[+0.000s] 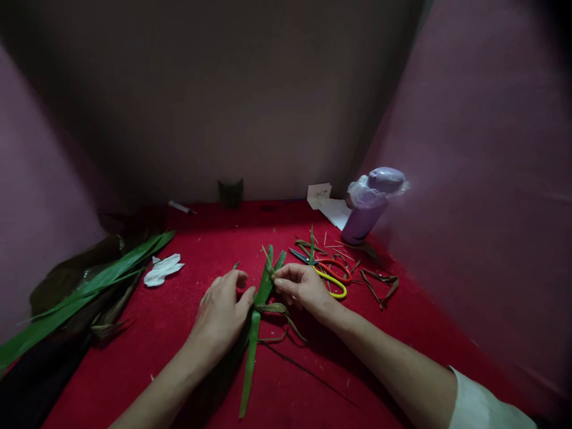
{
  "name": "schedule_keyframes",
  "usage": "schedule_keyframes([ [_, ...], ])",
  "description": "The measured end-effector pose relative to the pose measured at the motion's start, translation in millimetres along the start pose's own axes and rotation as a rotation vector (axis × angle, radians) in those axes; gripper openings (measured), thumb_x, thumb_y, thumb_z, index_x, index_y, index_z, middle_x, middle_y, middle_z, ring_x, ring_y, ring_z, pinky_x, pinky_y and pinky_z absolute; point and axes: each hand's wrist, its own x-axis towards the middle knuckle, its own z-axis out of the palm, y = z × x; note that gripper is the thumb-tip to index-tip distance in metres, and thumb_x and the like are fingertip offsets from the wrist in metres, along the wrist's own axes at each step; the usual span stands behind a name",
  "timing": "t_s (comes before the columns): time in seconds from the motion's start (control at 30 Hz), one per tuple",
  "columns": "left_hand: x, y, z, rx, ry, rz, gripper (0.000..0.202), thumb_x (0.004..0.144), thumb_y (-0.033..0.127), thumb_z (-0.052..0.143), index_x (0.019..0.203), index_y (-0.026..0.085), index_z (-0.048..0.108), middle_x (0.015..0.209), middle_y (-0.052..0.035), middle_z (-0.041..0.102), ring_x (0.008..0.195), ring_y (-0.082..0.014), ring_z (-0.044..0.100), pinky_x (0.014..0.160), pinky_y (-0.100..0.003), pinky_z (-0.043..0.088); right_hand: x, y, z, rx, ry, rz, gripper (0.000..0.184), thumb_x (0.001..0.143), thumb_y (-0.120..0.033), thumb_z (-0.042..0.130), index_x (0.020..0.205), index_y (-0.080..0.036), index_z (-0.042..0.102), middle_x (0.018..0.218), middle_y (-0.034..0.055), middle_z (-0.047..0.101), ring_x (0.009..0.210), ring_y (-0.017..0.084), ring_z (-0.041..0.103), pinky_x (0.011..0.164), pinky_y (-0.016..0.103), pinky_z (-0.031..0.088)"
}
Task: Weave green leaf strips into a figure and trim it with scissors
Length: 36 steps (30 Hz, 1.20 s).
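Observation:
A long green leaf strip (251, 351) lies on the red cloth surface (201, 357), running from the near edge up between my hands. My left hand (221, 313) rests on its left side, fingers curled, thumb pressed against the leaf at its folded middle. My right hand (301, 285) pinches the leaf's upper part (268, 277) with fingertips together. Thin brownish leaf strands (279, 322) trail from the fold beneath my right wrist. Just right of my right hand lie scissors (328, 271) with orange and yellow handles, partly hidden by it.
A pile of long green leaves (89, 286) lies at the left, a crumpled white tissue (161, 269) beside it. A purple bottle (369, 208) with plastic wrap stands at the back right, white paper (328, 205) behind it. Leaf trimmings (379, 283) are scattered right. A pen (181, 207) lies at the back.

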Motion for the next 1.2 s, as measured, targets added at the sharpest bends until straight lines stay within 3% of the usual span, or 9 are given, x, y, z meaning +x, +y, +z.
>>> schedule_keyframes([
  [0.13, 6, -8, 3.6, -0.355, -0.196, -0.096, 0.029, 0.071, 0.026, 0.054, 0.098, 0.014, 0.056, 0.083, -0.007, 0.063, 0.078, -0.0215, 0.059, 0.068, -0.032, 0.042, 1, 1, 0, -0.004, 0.0, -0.03, 0.014, 0.066, -0.027, 0.063, 0.07, -0.015, 0.057, 0.051, -0.0053, 0.053, 0.035, 0.005, 0.04, 0.033, 0.017, 0.029],
  [0.23, 7, -9, 6.9, -0.523, -0.263, -0.122, 0.032, 0.065, 0.021, 0.059, 0.095, 0.012, 0.057, 0.073, -0.0029, 0.06, 0.068, -0.0183, 0.057, 0.062, -0.03, 0.042, 2, 3, -1, -0.01, 0.005, -0.056, 0.014, 0.067, -0.028, 0.063, 0.071, -0.016, 0.057, 0.051, -0.0052, 0.052, 0.036, 0.006, 0.041, 0.035, 0.018, 0.031],
  [0.4, 9, -7, 7.6, -0.64, -0.297, -0.173, 0.031, 0.057, 0.02, 0.066, 0.087, 0.014, 0.06, 0.06, 0.0034, 0.056, 0.055, -0.0134, 0.051, 0.054, -0.026, 0.038, 2, 5, -2, -0.034, 0.021, -0.102, 0.013, 0.07, -0.028, 0.062, 0.073, -0.016, 0.057, 0.053, -0.0047, 0.053, 0.037, 0.006, 0.042, 0.037, 0.019, 0.033],
  [0.57, 10, -1, 3.3, -0.662, -0.371, -0.22, 0.013, 0.056, 0.023, 0.067, 0.063, 0.013, 0.062, 0.055, 0.0011, 0.058, 0.052, -0.0127, 0.05, 0.053, -0.025, 0.037, -2, 1, -1, -0.068, 0.033, -0.157, 0.012, 0.072, -0.028, 0.061, 0.075, -0.017, 0.059, 0.056, -0.0035, 0.055, 0.041, 0.008, 0.045, 0.041, 0.02, 0.036],
  [0.67, 9, 0, -0.8, -0.662, -0.386, -0.248, 0.015, 0.057, 0.027, 0.067, 0.056, 0.013, 0.06, 0.049, 0.0024, 0.055, 0.045, -0.0109, 0.046, 0.047, -0.024, 0.033, -5, -2, 0, -0.093, 0.043, -0.188, 0.011, 0.074, -0.027, 0.06, 0.076, -0.017, 0.06, 0.057, -0.0032, 0.054, 0.043, 0.008, 0.044, 0.043, 0.021, 0.037],
  [0.9, 8, -6, -2.0, -0.884, -0.378, -0.318, 0.017, 0.061, 0.025, 0.067, 0.059, 0.017, 0.052, 0.046, 0.0059, 0.05, 0.04, -0.008, 0.042, 0.041, -0.02, 0.029, -10, -4, 2, -0.212, 0.09, -0.271, 0.005, 0.077, -0.023, 0.058, 0.077, -0.019, 0.062, 0.058, -0.0031, 0.054, 0.05, 0.01, 0.048, 0.05, 0.022, 0.039],
  [1.2, 8, -5, -4.7, -1.043, -0.465, -0.41, 0.013, 0.061, 0.018, 0.065, 0.072, 0.012, 0.065, 0.06, -0.0033, 0.065, 0.049, -0.0123, 0.055, 0.049, -0.023, 0.039, -12, -3, 1, -0.44, 0.112, -0.417, 0.008, 0.079, -0.021, 0.056, 0.08, -0.02, 0.064, 0.069, 0.0011, 0.062, 0.06, 0.014, 0.054, 0.058, 0.024, 0.043],
])
